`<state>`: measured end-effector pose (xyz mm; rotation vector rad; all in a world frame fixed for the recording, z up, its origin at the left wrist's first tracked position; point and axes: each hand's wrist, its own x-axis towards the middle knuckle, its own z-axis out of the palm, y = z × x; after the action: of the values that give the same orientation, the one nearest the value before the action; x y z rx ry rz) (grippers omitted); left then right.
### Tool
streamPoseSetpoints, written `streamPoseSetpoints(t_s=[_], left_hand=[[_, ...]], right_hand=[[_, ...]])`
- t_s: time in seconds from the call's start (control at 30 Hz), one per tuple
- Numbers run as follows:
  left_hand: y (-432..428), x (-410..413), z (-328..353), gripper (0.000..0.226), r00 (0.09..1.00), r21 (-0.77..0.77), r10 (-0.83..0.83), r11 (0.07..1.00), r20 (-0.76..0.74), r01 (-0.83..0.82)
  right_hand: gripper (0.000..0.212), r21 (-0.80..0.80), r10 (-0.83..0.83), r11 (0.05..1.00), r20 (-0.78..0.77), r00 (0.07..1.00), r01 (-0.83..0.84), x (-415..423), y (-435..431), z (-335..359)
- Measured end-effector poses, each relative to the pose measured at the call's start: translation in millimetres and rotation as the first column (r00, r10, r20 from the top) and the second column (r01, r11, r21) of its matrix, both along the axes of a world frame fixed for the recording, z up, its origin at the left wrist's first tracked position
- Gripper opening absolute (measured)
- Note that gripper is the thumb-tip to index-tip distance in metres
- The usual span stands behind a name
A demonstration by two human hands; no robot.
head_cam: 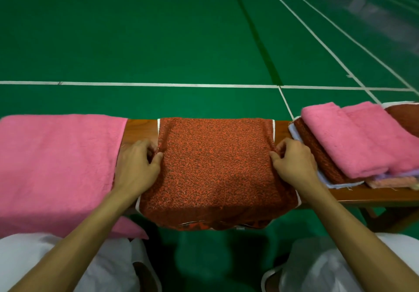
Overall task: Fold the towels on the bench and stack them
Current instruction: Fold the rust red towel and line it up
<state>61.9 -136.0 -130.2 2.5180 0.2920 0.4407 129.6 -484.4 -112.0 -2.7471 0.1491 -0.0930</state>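
Green court floor (158,42) with white lines, wooden bench (374,195) across the front. Rust-red towel (215,167) draped over bench middle (near edge hangs off). Left hand (136,167) pinches its left edge, right hand (292,164) pinches its right edge, fingers curled. Flat pink towel (56,167) lies left; folded stack (353,146), pink on top, sits right.
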Motion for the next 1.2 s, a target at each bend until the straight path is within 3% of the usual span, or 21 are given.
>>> streamPoseSetpoints(t_s=[0.1, 0.17, 0.2, 0.23, 0.27, 0.33, 0.37, 0.43, 0.53, 0.73, 0.8, 0.87, 1.03, 1.1, 1.13, 1.2], left_hand=[[4.0, 1.3, 4.3, 0.016, 0.999, -0.290, -0.038, 0.957, -0.032, 0.027], [5.2, 0.9, 11.4, 0.018, 0.994, -0.603, -0.071, 0.798, -0.085, 0.005], [5.6, 0.0, 16.0, 0.025, 0.991, -0.726, -0.094, 0.687, -0.095, -0.005], [6.9, -1.0, 21.3, 0.036, 0.987, -0.809, -0.129, 0.588, -0.096, -0.002], [9.7, -1.0, 25.4, 0.047, 0.979, -0.845, -0.176, 0.535, -0.102, 0.008], [16.8, -1.4, 32.1, 0.057, 0.949, -0.847, -0.292, 0.529, -0.120, 0.056], [20.5, -1.9, 35.2, 0.057, 0.933, -0.837, -0.332, 0.542, -0.136, 0.071], [26.9, -3.0, 38.8, 0.051, 0.918, -0.800, -0.354, 0.596, -0.181, 0.072], [32.5, -6.2, 44.2, 0.038, 0.930, -0.727, -0.305, 0.684, -0.203, 0.066], [30.8, -14.4, 61.4, 0.023, 0.986, -0.605, -0.145, 0.793, -0.086, 0.064], [32.0, -17.1, 61.8, 0.020, 0.992, -0.536, -0.114, 0.841, -0.049, 0.070], [34.8, -18.9, 60.8, 0.017, 0.997, -0.462, -0.070, 0.886, -0.032, 0.048], [37.1, -22.4, 67.3, 0.012, 0.999, -0.448, -0.039, 0.893, -0.019, 0.026], [36.9, -21.6, 68.3, 0.005, 0.999, -0.488, -0.037, 0.872, -0.033, 0.016], [37.8, -19.9, 67.1, 0.004, 0.998, -0.520, -0.033, 0.854, -0.053, 0.001], [39.2, -16.2, 65.4, 0.004, 0.993, -0.598, -0.060, 0.801, -0.106, -0.015]], right_hand=[[0.015, 0.046, 0.063, 0.997, 0.042, 0.997, -0.065, 2.5, -4.2, -7.3], [0.012, 0.195, 0.089, 0.975, 0.091, 0.992, -0.105, 2.8, -8.1, -8.1], [0.010, 0.345, 0.075, 0.933, 0.092, 0.993, -0.102, 1.8, -8.8, -4.0], [0.014, 0.530, 0.063, 0.843, 0.062, 0.996, -0.087, -0.1, -8.7, 0.9], [0.025, 0.714, 0.094, 0.696, 0.011, 0.996, -0.073, -3.0, -8.2, 6.4], [0.054, 0.918, 0.245, 0.394, -0.055, 0.968, -0.047, -7.2, -11.8, 12.0], [0.064, 0.938, 0.308, 0.343, -0.067, 0.949, -0.045, -7.4, -15.1, 12.6], [0.069, 0.926, 0.357, 0.370, -0.064, 0.932, -0.078, -7.8, -20.5, 16.3], [0.055, 0.876, 0.319, 0.461, -0.011, 0.948, -0.144, -5.3, -26.9, 19.0], [0.035, 0.716, 0.288, 0.652, 0.070, 0.955, -0.249, -4.9, -26.0, 34.2], [0.031, 0.573, 0.289, 0.767, 0.091, 0.953, -0.288, -2.3, -26.7, 37.0], [0.028, 0.327, 0.331, 0.874, 0.144, 0.933, -0.360, -0.5, -28.3, 40.6], [0.011, 0.046, 0.383, 0.916, 0.197, 0.902, -0.399, -2.5, -27.0, 59.4], [0.010, 0.058, 0.349, 0.928, 0.210, 0.913, -0.368, -0.8, -27.0, 61.6], [0.011, 0.137, 0.309, 0.929, 0.219, 0.926, -0.342, 0.4, -25.2, 60.1], [0.015, 0.451, 0.180, 0.861, 0.166, 0.970, -0.236, 1.2, -19.4, 55.2]])
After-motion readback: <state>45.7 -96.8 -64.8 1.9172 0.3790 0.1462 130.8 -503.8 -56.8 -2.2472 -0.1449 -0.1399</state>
